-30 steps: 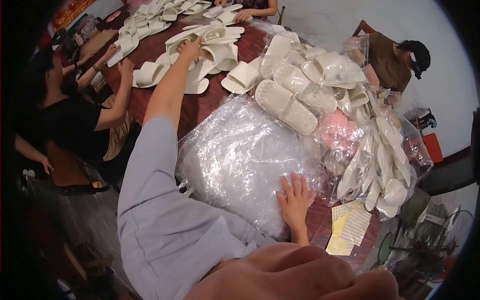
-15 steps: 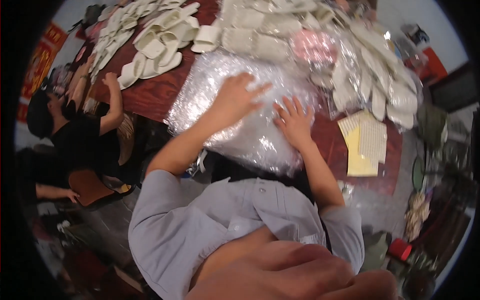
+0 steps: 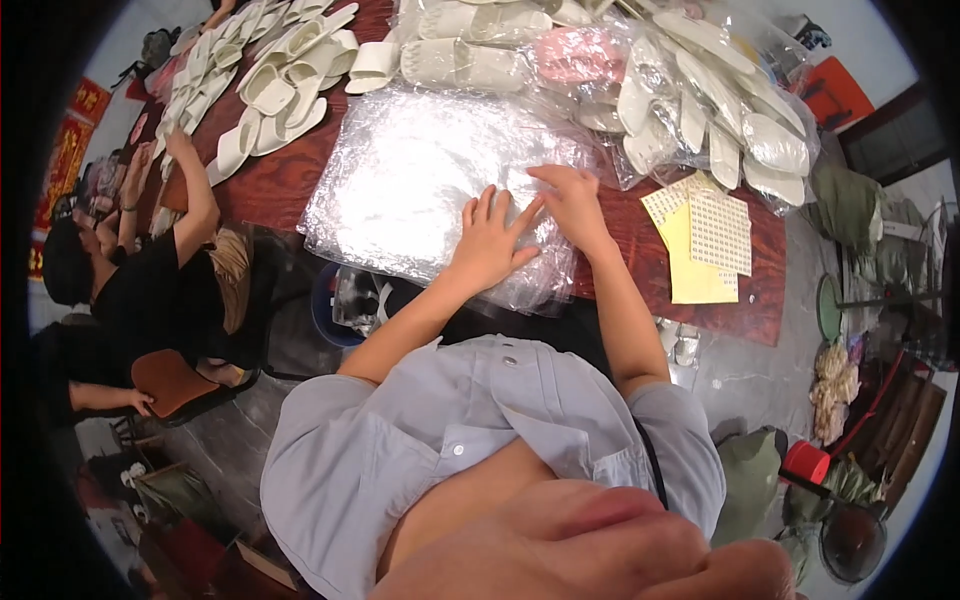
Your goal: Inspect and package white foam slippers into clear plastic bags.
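Observation:
A stack of clear plastic bags [image 3: 420, 180] lies on the dark red table [image 3: 640, 270] in front of me. My left hand [image 3: 490, 240] rests flat on the near right part of the stack, fingers spread. My right hand [image 3: 570, 205] lies beside it on the same stack, fingers pressing the plastic. Neither hand grips anything. Beyond the stack sit white slippers [image 3: 460, 60] and a pink pair in a bag [image 3: 580, 55].
Bagged white slippers [image 3: 720, 110] pile up at the right. Yellow and white label sheets [image 3: 700, 235] lie near the table's right edge. A person in black [image 3: 150, 290] sits at the left, reaching toward more white slippers [image 3: 270, 90]. A blue bin [image 3: 335, 305] stands under the table.
My left arm came back from the far slippers and its hand now lies on the bag stack next to my right hand. The view tilted down toward my chest.

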A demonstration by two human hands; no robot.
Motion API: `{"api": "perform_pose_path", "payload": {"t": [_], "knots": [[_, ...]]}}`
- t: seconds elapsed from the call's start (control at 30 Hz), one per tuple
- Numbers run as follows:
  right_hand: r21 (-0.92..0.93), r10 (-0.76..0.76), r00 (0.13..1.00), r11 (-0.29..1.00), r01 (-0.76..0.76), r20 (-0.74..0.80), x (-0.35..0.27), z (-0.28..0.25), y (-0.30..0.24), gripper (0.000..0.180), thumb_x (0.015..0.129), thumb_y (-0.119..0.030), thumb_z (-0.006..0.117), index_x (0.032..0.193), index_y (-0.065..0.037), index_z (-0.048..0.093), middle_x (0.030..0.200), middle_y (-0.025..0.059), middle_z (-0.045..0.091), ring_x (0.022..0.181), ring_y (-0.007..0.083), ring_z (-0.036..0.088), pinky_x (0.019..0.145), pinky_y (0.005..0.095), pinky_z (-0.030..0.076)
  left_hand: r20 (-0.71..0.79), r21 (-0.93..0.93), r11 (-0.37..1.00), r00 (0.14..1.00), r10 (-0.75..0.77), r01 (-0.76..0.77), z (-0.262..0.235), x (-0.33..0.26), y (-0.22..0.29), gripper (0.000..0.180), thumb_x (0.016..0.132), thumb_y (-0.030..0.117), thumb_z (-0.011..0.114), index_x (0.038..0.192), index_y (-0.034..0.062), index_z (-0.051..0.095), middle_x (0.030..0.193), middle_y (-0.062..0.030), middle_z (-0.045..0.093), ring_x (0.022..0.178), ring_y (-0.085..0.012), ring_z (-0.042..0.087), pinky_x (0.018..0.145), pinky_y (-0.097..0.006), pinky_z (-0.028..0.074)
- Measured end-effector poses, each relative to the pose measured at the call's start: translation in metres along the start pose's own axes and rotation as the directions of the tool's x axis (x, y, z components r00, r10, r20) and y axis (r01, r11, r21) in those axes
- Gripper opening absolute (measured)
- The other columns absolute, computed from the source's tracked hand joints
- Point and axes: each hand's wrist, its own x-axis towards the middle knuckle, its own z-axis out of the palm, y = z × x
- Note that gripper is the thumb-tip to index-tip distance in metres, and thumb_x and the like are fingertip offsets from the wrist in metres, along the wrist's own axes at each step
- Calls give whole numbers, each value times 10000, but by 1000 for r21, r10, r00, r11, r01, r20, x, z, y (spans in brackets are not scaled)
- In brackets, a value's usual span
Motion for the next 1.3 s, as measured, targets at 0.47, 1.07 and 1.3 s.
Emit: {"api": "perform_pose_path", "payload": {"t": [0.47, 1.07, 1.3], "knots": [[-509, -168, 897, 858, -72, -409, 98, -47, 6, 1042, 681, -306, 852, 1535, -277, 257, 1459, 302, 310, 1287, 484, 360, 1009, 547, 367, -38, 0, 1000, 999, 24, -24, 5, 2, -3, 620, 874, 469, 619, 1436, 264, 453, 1362, -288, 403, 1315, -507, 308, 1052, -641, 233], [363, 9, 662, 842, 399, -749, 113, -176, 21, 290, 834, 40, 515, 1107, 77, 608, 1082, 252, 668, 901, 356, 682, 809, 412, 564, -121, -67, 997, 992, 21, -30, 13, 3, -4, 656, 832, 463, 670, 1421, 250, 471, 1363, -282, 404, 1305, -503, 322, 1031, -640, 255], [444, -259, 763, 685, 577, -592, 107, -186, -60, 394, 873, -171, 615, 1133, 126, 622, 1148, 301, 625, 1068, 425, 609, 936, 461, 515, -115, -63, 998, 993, 16, -24, 12, 5, -3, 651, 832, 489, 658, 1415, 254, 486, 1370, -258, 425, 1326, -494, 323, 1039, -635, 262]]}}
